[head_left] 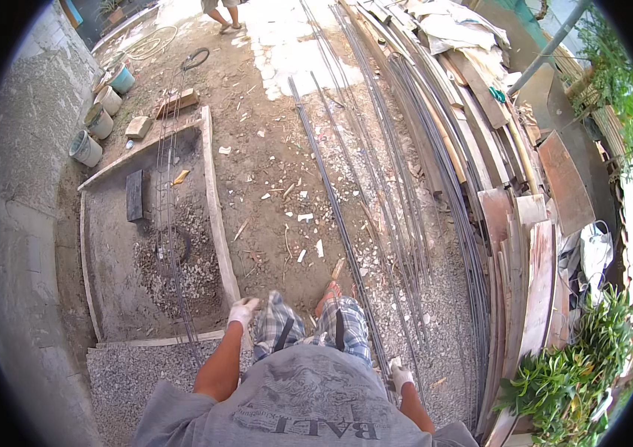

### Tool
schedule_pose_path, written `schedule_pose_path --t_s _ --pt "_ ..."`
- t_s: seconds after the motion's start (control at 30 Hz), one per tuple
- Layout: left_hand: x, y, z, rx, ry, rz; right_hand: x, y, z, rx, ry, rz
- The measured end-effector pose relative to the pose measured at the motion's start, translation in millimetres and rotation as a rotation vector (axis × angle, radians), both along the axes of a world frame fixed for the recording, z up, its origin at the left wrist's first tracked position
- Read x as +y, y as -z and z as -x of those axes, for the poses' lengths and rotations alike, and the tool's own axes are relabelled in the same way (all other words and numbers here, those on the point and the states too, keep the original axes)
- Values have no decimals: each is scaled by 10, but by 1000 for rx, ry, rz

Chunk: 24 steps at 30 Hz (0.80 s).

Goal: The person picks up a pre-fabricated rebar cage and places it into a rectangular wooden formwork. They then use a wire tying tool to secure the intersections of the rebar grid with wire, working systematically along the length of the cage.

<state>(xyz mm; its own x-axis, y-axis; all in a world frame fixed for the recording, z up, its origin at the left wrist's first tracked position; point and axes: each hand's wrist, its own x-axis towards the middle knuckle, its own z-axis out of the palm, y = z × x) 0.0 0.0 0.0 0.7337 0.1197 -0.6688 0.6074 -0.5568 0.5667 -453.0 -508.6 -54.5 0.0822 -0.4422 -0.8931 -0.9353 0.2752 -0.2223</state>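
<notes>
We see the rebar (346, 231) lying flat on the ground (272, 149), its long axis running from beside our feet away toward the far sunlit end of the yard. The nearest bundle is a tight group of thin, dark, ribbed rods. It passes just right of our right foot, and its near end lies close to our right hand (401, 376). More loose rods lie parallel on its right, over grey gravel (443, 298), and they curve slightly toward the picture's rim.

Our right hand wears a white glove and hangs at our side, just beside the near ends of the rods. We cannot tell whether it grips a rod or only hangs next to them; the fingers are too small to read.

Our left hand (243, 310), also in a white glove, hangs by our left thigh with the fingers loosely curled. It holds nothing. It sits near the right board of the wooden frame (216, 201).

Inside the frame, a second set of thin rods (170, 186) runs lengthwise, roughly parallel to the main rebar, over dark soil and stones.

Along the ground's right edge, planks (532, 283) are stacked. At the left edge, buckets (86, 147) stand by the wall (18, 186). Another person's feet (223, 26) show at the far end.
</notes>
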Motion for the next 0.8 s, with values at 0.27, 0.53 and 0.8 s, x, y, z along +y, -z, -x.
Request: schedule_pose_path --t_s 0.27,0.53,0.8 --pt "302 194 -1048 360 -675 38 -2009 -1052 -4088 -305 107 200" --pt "-891 89 -3680 354 -488 154 -2485 66 -5846 -302 -276 436" --pt "-3290 -547 -5476 633 -456 553 -2495 777 -8387 -58 -561 235"
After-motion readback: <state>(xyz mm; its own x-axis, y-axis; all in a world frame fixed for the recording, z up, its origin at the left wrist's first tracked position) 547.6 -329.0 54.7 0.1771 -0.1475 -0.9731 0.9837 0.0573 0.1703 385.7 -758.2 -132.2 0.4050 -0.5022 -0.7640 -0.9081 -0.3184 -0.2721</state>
